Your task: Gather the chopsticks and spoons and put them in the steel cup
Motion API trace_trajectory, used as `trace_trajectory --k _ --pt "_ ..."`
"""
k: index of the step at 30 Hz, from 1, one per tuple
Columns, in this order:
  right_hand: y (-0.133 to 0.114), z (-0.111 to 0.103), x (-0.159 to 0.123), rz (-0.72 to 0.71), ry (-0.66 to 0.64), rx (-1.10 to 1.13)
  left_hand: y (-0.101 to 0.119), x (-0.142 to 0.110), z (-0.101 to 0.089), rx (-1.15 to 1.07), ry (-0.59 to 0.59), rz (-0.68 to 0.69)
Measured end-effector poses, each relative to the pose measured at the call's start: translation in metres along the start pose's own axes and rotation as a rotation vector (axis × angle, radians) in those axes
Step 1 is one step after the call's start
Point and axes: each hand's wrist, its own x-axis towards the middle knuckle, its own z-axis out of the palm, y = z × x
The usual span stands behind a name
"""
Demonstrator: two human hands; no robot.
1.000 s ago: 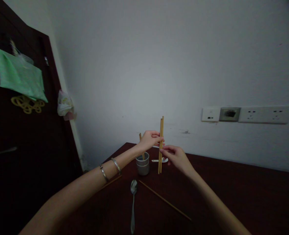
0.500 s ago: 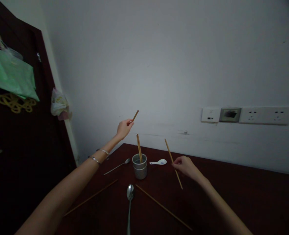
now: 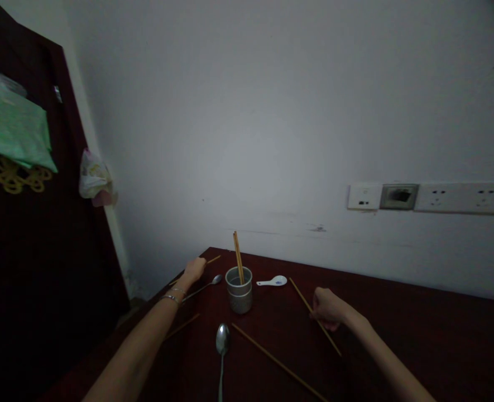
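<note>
At the table's far left, my left hand (image 3: 195, 269) is closed on a chopstick (image 3: 214, 259) held low along the edge; its fingertips are mostly hidden. My right hand (image 3: 327, 308) pinches another chopstick (image 3: 300, 292) that slants low over the table on the right. Between the hands stands a grey metal cup (image 3: 240, 300) with wooden chopsticks (image 3: 238, 257) upright in it. A white porcelain spoon (image 3: 273, 281) lies right of the cup, a thin metal spoon (image 3: 205, 286) beside my left hand.
A larger metal spoon (image 3: 222, 340) lies in front of the cup. One chopstick (image 3: 276, 360) lies right of it, another (image 3: 182, 325) partly behind my left forearm. The dark red table (image 3: 380, 329) meets a wall with sockets (image 3: 439, 198); a door (image 3: 62, 234) is left.
Both hands have come down to the tabletop with their chopsticks. The left moved down and slightly left from its raised place; the right moved down and to the right.
</note>
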Motion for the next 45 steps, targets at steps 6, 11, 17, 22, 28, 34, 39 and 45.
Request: trace_trajectory --k 6,11,17,22,28,34,39,45 --pt "-0.001 0.002 -0.001 0.007 -0.001 0.031 0.01 0.005 0.016 0.007 -0.014 0.031" --pt "-0.004 0.002 -0.002 0.004 -0.035 0.047 0.012 0.001 0.02 -0.02 0.004 0.05" --pt "-0.003 0.0 -0.003 -0.029 -0.047 0.06 0.012 -0.001 0.023 -0.173 0.075 0.068" --pt "-0.004 -0.003 -0.004 -0.037 -0.004 0.066 0.038 -0.002 -0.007 -0.886 0.189 0.02" --pt "-0.01 -0.006 -0.009 -0.049 0.011 0.061 0.075 -0.028 -0.061 -1.636 -0.254 0.194" --pt "-0.01 -0.005 -0.009 -0.091 0.029 0.067 0.1 -0.046 -0.068 -1.617 -0.281 0.278" --pt "-0.01 -0.005 -0.008 -0.138 0.048 0.072 0.11 -0.041 -0.057 -1.599 -0.196 0.154" --pt "-0.011 -0.005 -0.008 -0.148 0.043 0.072 0.108 -0.039 -0.057 -1.617 -0.211 0.055"
